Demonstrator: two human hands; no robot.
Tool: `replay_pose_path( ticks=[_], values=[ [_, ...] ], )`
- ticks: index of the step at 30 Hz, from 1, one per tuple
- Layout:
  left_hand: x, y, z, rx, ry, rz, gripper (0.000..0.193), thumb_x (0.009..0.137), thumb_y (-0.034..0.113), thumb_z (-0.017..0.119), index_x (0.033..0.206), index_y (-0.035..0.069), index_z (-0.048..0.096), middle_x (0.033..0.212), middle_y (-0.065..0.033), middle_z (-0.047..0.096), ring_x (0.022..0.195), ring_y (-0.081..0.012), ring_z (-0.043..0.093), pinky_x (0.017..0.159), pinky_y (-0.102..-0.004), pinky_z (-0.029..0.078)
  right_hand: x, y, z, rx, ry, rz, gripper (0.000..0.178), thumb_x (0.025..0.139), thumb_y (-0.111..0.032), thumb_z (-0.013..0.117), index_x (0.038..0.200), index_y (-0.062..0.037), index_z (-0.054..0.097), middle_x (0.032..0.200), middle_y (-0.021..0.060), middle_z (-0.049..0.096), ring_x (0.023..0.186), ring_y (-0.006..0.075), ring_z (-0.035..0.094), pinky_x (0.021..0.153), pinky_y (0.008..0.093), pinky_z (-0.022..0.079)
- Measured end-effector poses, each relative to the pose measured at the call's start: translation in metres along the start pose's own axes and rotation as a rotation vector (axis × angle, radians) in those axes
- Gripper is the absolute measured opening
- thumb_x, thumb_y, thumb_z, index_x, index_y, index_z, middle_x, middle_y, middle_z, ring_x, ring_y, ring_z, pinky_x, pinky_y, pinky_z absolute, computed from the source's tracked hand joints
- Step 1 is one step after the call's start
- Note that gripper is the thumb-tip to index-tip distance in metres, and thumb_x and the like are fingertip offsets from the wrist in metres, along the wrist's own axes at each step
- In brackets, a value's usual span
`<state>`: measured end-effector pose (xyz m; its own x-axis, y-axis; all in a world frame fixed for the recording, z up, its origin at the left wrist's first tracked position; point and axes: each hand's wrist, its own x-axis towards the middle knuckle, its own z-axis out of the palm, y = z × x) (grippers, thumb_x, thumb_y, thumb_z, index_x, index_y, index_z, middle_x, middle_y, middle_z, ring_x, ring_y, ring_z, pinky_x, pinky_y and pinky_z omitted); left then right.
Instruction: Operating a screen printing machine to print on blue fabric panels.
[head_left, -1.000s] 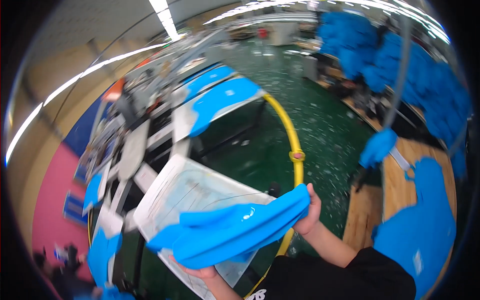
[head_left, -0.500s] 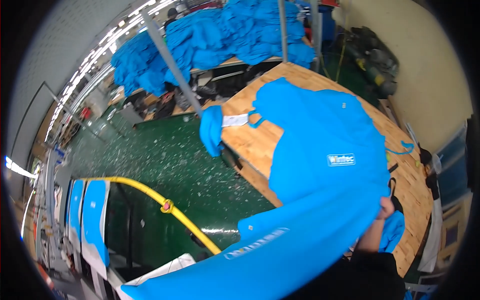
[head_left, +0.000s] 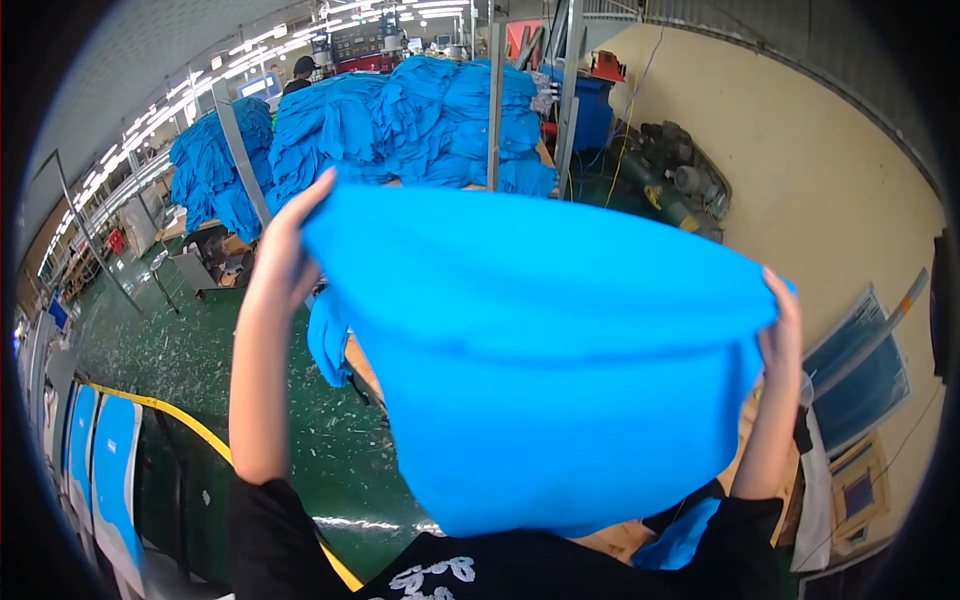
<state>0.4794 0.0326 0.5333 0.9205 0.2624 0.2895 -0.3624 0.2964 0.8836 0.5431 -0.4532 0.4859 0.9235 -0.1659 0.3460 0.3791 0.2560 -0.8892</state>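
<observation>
Stretched between my two raised hands is a large, plain blue fabric piece (head_left: 560,400), its upper edge held high and the rest hanging toward my chest. My left hand (head_left: 305,240) grips its upper left corner, with the thumb side up. At the upper right corner, my right hand (head_left: 784,315) is closed on the cloth. Most of the wooden table (head_left: 362,370) behind is hidden by the fabric. Another blue cloth (head_left: 325,335) hangs at the table's left edge, and a crumpled blue cloth (head_left: 680,540) lies at the lower right.
Tall piles of blue fabric (head_left: 400,130) stand beyond the table, past a metal post (head_left: 494,110). A yellow rail (head_left: 190,415) curves at left beside blue panels on white boards (head_left: 115,460). Framed screens (head_left: 865,370) lean by the right wall. A person (head_left: 302,72) is far off.
The fabric has gone from sweeping low across the front to being spread high between both hands. My left hand has come into view, and the head view has shifted.
</observation>
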Motion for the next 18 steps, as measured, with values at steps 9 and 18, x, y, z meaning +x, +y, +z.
replay_pose_path(
  ticks=[9,18],
  values=[
    [0.187,-0.021,0.059,-0.178,-0.247,-0.05,0.028,0.085,0.022,0.042,0.096,-0.003,0.047,0.095,-0.0153,0.055,0.087,-0.0246,0.055,0.079,-0.0378,0.046,0.18,0.04,0.024,0.209,-0.125,-0.162,0.037,0.085,-0.029,0.05,0.107,0.0013,0.049,0.108,0.0099,0.051,0.101,0.018,0.046,0.091,0.0336,0.031],
    [0.121,-0.041,0.066,-0.152,-0.34,0.162,0.024,0.081,0.023,0.05,0.091,0.001,0.054,0.091,-0.0081,0.058,0.085,-0.0169,0.055,0.08,-0.0321,0.042,0.127,0.032,-0.037,0.286,-0.024,-0.261,0.041,0.088,-0.027,0.042,0.116,0.0019,0.041,0.118,0.0124,0.046,0.11,0.0216,0.042,0.094,0.0363,0.029]
  ],
)
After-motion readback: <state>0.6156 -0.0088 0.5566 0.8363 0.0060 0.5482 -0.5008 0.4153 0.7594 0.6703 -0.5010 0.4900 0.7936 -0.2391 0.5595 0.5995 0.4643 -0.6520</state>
